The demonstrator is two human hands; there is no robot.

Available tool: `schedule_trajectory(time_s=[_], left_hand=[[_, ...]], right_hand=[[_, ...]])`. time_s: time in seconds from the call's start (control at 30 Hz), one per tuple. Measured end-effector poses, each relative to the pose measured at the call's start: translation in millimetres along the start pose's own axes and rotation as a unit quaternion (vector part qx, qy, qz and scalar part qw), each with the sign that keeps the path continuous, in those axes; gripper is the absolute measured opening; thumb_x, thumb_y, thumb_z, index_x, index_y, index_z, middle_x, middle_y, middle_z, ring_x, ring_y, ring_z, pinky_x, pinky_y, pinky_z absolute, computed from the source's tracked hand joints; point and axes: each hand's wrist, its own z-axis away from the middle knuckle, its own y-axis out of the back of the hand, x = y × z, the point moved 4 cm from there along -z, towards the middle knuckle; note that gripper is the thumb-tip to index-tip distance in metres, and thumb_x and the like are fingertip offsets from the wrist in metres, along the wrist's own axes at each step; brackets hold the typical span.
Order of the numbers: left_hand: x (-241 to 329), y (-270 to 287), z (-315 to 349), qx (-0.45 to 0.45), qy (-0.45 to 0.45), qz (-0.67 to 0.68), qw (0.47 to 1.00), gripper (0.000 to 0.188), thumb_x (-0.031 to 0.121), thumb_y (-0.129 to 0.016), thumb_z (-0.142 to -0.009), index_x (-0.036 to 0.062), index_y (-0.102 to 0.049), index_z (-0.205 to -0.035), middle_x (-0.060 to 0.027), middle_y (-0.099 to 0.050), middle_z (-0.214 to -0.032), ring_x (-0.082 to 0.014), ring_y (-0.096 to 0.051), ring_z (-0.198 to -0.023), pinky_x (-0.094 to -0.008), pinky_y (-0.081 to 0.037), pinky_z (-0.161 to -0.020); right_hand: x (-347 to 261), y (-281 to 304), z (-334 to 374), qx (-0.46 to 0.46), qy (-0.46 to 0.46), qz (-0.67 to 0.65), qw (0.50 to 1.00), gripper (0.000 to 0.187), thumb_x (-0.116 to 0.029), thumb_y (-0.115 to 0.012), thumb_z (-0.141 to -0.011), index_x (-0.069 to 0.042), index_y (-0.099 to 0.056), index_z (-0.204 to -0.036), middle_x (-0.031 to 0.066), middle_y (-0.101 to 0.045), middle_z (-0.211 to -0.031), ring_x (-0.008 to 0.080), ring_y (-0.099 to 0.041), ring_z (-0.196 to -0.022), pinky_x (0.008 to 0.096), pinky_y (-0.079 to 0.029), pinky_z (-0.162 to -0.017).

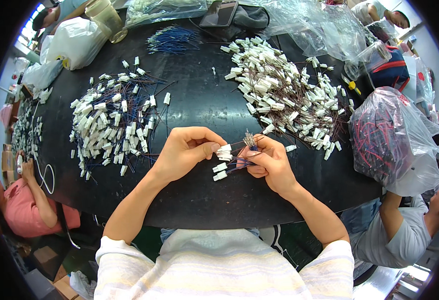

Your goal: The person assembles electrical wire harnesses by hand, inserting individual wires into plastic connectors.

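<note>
My left hand (187,152) pinches a white plastic connector (224,152) between thumb and forefinger, near the middle of the black table's front half. Closed around a small bundle of blue and brown wires (251,154) is my right hand (272,162). Bare metal terminals (249,140) stick up from the top of that bundle. Two more white connectors (220,172) lie just below the pinched one, with blue wires running from them toward my right fingers. Which wires enter the pinched connector is partly hidden by my fingers.
Heaps of wired white connectors lie left (104,120) and right (284,90) on the black table (194,200). Loose blue wires (172,40) lie at the back. A plastic bag of red wires (389,140) sits at the right edge, beside a yellow cutter (351,85). Several people work around.
</note>
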Motion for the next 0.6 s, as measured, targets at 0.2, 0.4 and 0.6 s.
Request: schedule_trajectory(time_s=[0.2,0.4,0.6], left_hand=[[-1.8,-1.5,-0.8,-0.005,0.005,0.034,0.999,0.011,0.001,-0.058,-0.081,-0.0059,-0.063,-0.089,-0.0026,-0.058,-0.068,-0.0049,-0.047,-0.059,-0.0187,-0.034,-0.05],[-2.6,-2.4,-1.0,-0.01,-0.001,0.045,0.999,0.011,0.001,-0.058,-0.081,-0.006,-0.064,-0.088,-0.0036,-0.059,-0.069,-0.0053,-0.047,-0.058,-0.0191,-0.034,-0.049],[-2.8,-2.7,-0.4,-0.01,0.006,0.031,0.999,0.01,0.0,-0.059,-0.081,-0.0051,-0.064,-0.088,-0.0032,-0.061,-0.072,-0.0055,-0.049,-0.061,-0.0187,-0.038,-0.053]], right_hand=[[2.3,-1.3,0.8,-0.021,-0.006,0.041,0.999,0.012,-0.005,-0.055,-0.082,0.006,-0.058,-0.083,0.0094,-0.057,-0.069,0.0024,-0.033,-0.045,0.0182,-0.021,-0.04],[0.9,-3.2,0.2,-0.04,0.001,0.088,0.995,0.013,-0.01,-0.059,-0.081,0.003,-0.063,-0.081,0.0016,-0.059,-0.064,0.0016,-0.041,-0.049,0.0181,-0.027,-0.042],[2.5,-1.3,-0.3,-0.046,0.019,0.126,0.991,0.012,-0.009,-0.058,-0.082,0.003,-0.063,-0.081,0.0016,-0.059,-0.065,0.0023,-0.041,-0.049,0.0183,-0.028,-0.042]])
